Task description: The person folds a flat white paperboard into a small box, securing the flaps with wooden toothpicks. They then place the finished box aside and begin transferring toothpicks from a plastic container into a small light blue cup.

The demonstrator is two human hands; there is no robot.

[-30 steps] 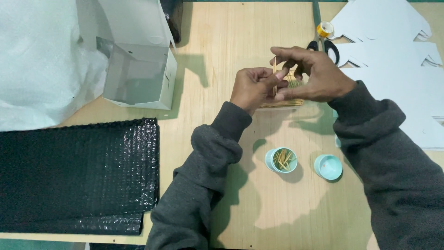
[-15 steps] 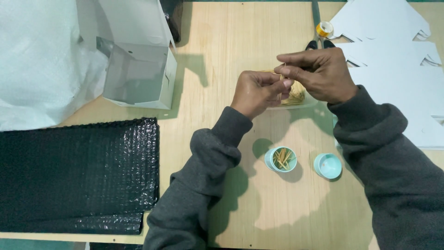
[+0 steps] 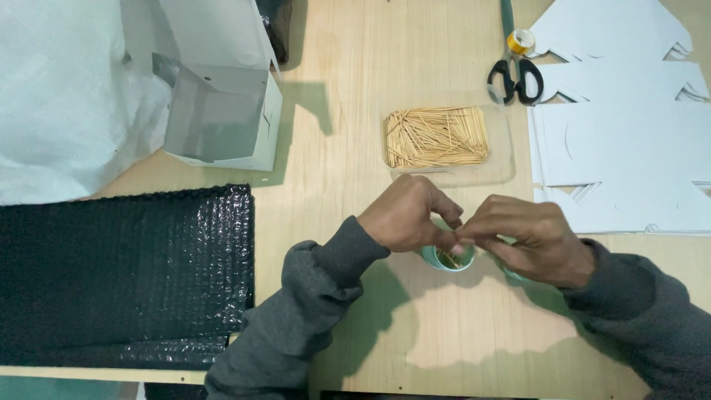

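A small teal cup (image 3: 449, 260) with toothpicks standing in it sits on the wooden table, half covered by my hands. My left hand (image 3: 409, 215) and my right hand (image 3: 530, 238) meet fingertip to fingertip right above its mouth, pinched on the toothpick tops. The sticks between the fingers are mostly hidden. A sliver of the teal lid (image 3: 511, 275) shows under my right hand. Beyond the hands lies a clear shallow tray (image 3: 505, 169) holding a heap of loose toothpicks (image 3: 435, 138).
Black-handled scissors (image 3: 514, 76) and a yellow tape roll (image 3: 521, 41) lie at the far right beside flat white die-cut cardboard sheets (image 3: 618, 141). A folded white box (image 3: 218, 115) stands far left, white foam wrap (image 3: 59, 96) beside it, black bubble wrap (image 3: 122, 274) near left.
Both hands have come back from the toothpick tray toward me and now sit over the teal cup. The tray, hidden by them before, is in plain view.
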